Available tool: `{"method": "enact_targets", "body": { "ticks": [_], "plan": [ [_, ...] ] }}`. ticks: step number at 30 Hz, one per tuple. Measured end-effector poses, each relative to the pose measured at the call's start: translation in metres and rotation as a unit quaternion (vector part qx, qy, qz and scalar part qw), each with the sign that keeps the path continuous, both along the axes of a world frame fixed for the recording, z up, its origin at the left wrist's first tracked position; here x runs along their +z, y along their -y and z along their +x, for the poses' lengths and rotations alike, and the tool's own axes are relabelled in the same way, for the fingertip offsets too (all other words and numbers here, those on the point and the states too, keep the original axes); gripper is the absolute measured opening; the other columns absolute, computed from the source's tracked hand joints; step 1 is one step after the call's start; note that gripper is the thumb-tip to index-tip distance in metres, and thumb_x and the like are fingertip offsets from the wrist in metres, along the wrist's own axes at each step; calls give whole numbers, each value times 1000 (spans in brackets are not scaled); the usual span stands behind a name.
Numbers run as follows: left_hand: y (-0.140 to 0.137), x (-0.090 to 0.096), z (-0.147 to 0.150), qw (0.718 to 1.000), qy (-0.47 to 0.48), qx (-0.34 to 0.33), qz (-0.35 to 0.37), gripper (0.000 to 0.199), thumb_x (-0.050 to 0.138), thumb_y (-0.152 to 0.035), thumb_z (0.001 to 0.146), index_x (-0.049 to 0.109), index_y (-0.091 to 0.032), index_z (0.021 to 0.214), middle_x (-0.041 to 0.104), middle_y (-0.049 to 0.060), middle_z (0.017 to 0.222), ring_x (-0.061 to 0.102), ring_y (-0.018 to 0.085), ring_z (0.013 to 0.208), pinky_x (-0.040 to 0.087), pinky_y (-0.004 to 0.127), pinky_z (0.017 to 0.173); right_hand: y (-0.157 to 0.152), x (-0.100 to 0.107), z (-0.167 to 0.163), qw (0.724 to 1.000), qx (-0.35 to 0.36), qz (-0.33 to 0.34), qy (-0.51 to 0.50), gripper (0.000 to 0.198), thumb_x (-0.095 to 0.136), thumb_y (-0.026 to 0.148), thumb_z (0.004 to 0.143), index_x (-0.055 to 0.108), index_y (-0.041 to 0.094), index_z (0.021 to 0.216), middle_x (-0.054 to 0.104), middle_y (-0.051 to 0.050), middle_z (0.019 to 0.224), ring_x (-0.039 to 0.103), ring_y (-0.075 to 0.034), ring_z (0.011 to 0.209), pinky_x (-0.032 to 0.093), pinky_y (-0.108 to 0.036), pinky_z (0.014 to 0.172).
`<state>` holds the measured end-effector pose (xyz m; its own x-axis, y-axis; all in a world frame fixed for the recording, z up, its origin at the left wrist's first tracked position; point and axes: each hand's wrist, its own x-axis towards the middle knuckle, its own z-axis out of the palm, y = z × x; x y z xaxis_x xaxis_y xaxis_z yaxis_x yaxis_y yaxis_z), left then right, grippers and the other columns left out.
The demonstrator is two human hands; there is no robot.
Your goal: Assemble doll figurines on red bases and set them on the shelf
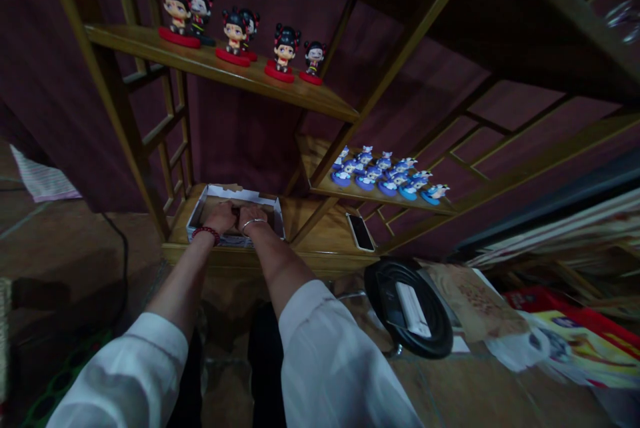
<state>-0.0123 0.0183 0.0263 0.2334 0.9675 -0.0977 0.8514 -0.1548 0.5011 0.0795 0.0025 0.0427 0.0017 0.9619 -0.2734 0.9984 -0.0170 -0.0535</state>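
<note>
Both my hands reach down into a shallow white cardboard box (191, 218) on the bottom board of a wooden shelf unit. My left hand (223, 217), with a dark red bead bracelet (206, 233) at its wrist, has its fingers curled inward. My right hand (251, 216), with a silver bangle (254, 221), is close beside it, its fingers bent too. Something small and dark shows between the fingertips, too little of it to name. The brown inside of the box shows around the hands.
Black-haired figurines on red bases (284, 53) line the upper board (200, 67). Several blue-and-white figurines (370, 175) stand on a middle shelf. A phone (361, 233) lies right of the box. A round black stool (435, 331) and bags (473, 298) are at the right.
</note>
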Motion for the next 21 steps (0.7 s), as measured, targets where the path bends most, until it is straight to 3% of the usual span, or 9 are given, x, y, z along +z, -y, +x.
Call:
{"method": "enact_targets", "body": {
  "ticks": [4, 11, 21],
  "plan": [
    [-4, -5, 1, 1000, 9, 7, -6, 31, 45, -12, 68, 62, -13, 93, 65, 11, 98, 57, 20, 96, 42, 23, 82, -2, -6, 2, 1000, 0, 0, -8, 37, 57, 17, 67, 61, 13, 103, 62, -13, 105, 56, -23, 101, 46, -30, 81],
    [-3, -7, 0, 998, 47, 42, -16, 33, 47, -19, 71, 56, -13, 102, 64, 11, 97, 59, 19, 92, 43, 24, 78, -2, -11, 6, 1000, -8, 19, -20, 37, 53, 20, 71, 58, 17, 107, 61, -12, 106, 56, -23, 98, 47, -32, 79],
    [3, -9, -1, 996, 69, 53, -20, 32, 47, -15, 70, 54, -15, 102, 65, 10, 95, 59, 18, 89, 42, 23, 74, 6, -7, 8, 998, -28, 36, -44, 34, 54, 28, 71, 59, 20, 103, 60, -13, 104, 56, -23, 97, 46, -32, 76]
  ]
}}
